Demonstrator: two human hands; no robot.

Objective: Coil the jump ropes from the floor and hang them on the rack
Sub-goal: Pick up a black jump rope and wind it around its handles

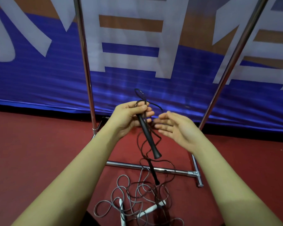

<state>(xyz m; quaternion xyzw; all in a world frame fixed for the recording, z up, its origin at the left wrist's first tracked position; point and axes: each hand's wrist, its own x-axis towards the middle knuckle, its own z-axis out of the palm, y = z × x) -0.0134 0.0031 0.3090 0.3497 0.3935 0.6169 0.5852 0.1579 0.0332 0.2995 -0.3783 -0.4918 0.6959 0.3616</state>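
Head view: left hand [129,116] grips black rope handle [148,136] plus a loop, anchoring the coil. Right hand [175,128] open, empty, likely ready to feed cord. Grey rope [121,193] tangled on floor [39,152] by rack [87,62] base.

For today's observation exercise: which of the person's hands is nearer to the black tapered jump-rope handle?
Left. The left hand grips the black tapered jump-rope handle at its upper end; the right hand hovers open just beside it, not touching.
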